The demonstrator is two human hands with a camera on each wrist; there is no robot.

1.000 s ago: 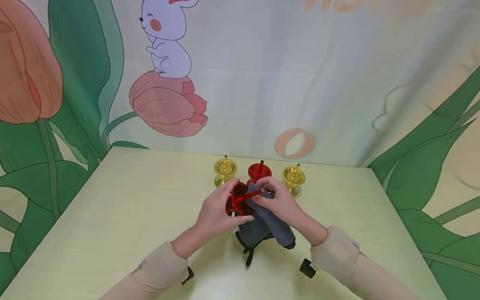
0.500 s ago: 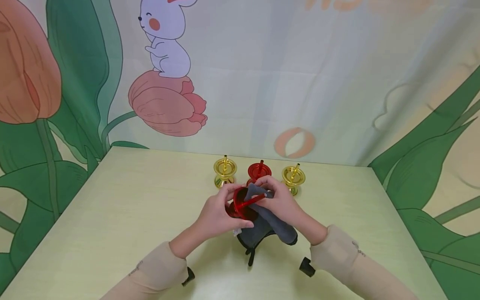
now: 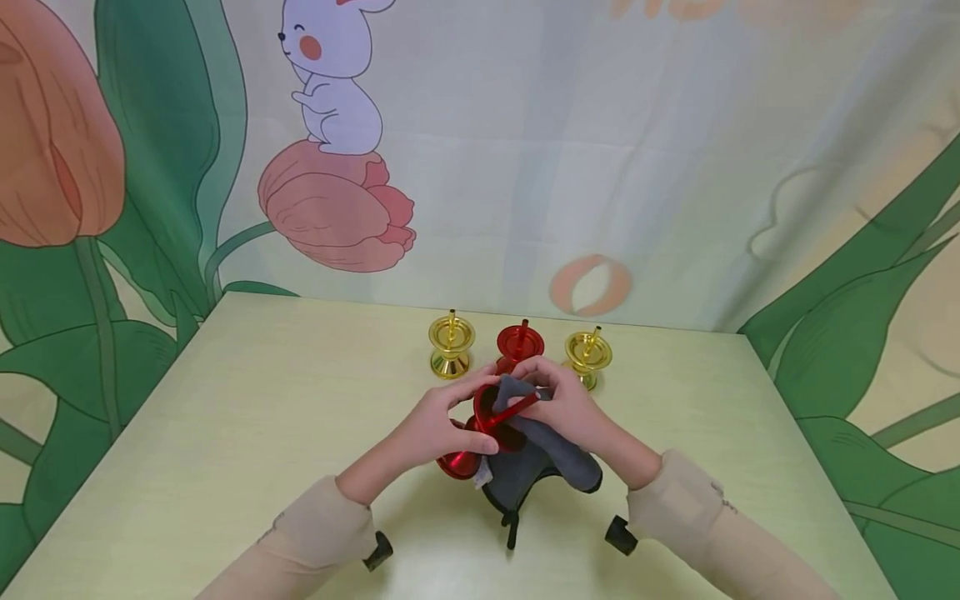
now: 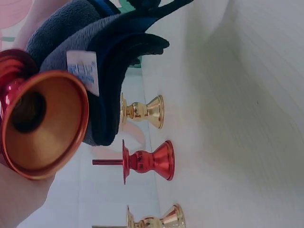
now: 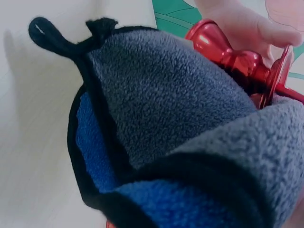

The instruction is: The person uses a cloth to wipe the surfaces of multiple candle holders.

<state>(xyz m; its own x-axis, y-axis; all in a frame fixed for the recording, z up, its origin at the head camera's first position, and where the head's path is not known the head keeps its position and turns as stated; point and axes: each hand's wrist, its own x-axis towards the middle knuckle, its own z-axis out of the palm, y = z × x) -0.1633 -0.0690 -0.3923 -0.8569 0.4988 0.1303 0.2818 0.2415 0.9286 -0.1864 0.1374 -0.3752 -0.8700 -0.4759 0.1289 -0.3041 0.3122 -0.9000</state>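
My left hand (image 3: pixel 420 435) grips a red metal candle holder (image 3: pixel 457 464) tilted on its side, thumb below the dish and fingers at its upper rim. Its flared base, coppery inside, faces the left wrist view. The thin red tube (image 3: pixel 513 410) points toward my right hand (image 3: pixel 564 408). That hand pinches a grey cloth (image 3: pixel 576 467) with a black edge and presses it into the dish beside the tube. In the right wrist view the cloth shows a blue reverse side (image 5: pixel 95 142) and a black hanging loop (image 5: pixel 45 33). The cloth hides part of the dish.
Behind my hands, a gold candle holder (image 3: pixel 451 360), a red one (image 3: pixel 519 342) and another gold one (image 3: pixel 588 350) stand upright in a row on the pale table (image 3: pixel 262 400). A printed curtain (image 3: pixel 465 167) hangs along the table's back edge.
The held candle holder has turned and shifted slightly right and nearer, so its base now shows below my left thumb. My left fingers have straightened along the rim. The cloth has moved slightly right.
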